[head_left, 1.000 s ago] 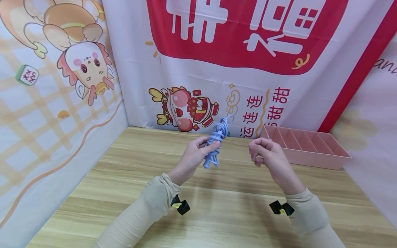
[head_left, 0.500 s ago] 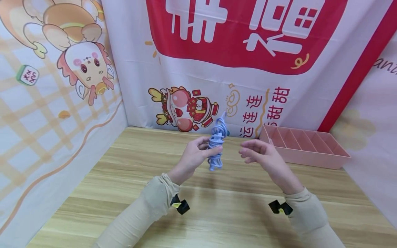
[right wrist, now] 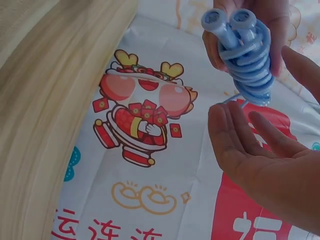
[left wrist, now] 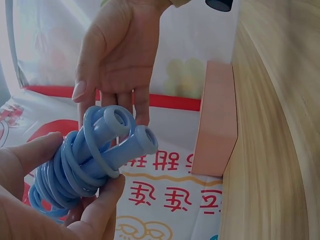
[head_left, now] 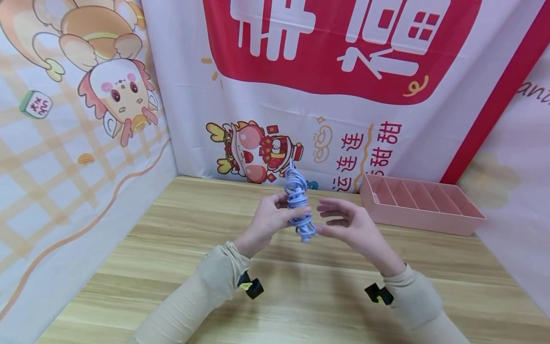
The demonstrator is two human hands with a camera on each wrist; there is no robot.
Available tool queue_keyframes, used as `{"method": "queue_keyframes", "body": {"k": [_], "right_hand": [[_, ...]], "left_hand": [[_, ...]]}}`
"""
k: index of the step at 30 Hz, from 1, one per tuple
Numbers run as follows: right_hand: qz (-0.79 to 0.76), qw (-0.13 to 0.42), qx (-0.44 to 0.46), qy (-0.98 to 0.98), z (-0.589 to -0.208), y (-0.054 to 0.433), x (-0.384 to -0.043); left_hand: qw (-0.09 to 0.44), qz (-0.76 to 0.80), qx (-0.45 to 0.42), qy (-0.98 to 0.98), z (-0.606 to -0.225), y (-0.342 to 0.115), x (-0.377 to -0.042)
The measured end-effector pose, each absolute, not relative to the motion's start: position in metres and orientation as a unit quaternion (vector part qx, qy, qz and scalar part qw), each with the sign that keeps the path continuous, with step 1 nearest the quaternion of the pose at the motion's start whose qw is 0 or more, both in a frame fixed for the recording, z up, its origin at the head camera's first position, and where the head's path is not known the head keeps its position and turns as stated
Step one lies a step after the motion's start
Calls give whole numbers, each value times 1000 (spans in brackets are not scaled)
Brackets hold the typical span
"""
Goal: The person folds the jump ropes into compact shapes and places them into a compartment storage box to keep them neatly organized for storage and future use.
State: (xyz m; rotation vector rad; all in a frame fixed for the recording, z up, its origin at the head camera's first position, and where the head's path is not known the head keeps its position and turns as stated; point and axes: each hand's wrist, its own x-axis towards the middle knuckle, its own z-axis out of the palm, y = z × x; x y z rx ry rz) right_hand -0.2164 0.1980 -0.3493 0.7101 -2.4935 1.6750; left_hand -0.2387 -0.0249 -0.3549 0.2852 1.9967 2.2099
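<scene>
A blue jump rope (head_left: 297,200), its cord wound round its two handles, is held up above the table. My left hand (head_left: 270,217) grips the bundle round its middle, thumb across the front. In the left wrist view the two hollow handle ends of the jump rope (left wrist: 125,135) stick out of the coils side by side. My right hand (head_left: 350,227) is just right of the bundle, its fingers apart and slightly bent, the thumb tip right at the lower end. From the right wrist view, the right hand (right wrist: 270,165) shows nothing in its grasp, with the coils close beyond its fingertips.
A pink divided box (head_left: 423,203) with several compartments stands at the back right of the wooden table (head_left: 180,267). Printed cloth (head_left: 185,110) hangs behind the table and along both sides.
The right hand has moved left towards the jump rope and spread its fingers. The left hand has tilted the bundle, its top leaning left and its lower end swinging right.
</scene>
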Motion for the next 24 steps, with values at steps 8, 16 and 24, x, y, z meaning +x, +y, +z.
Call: {"method": "queue_keyframes", "body": {"k": [8,16,24], "right_hand": [[545,79,282,-786,-357,187,-215],[546,98,292,-779,-363,181,-214],[541,110,293,-781,-367,177,-214]], "left_hand": [[86,753,75,648,-354,-22,-237],[83,754,69,648,-355,-21,-236],[81,755,74,646,-356,-18,-234]]}}
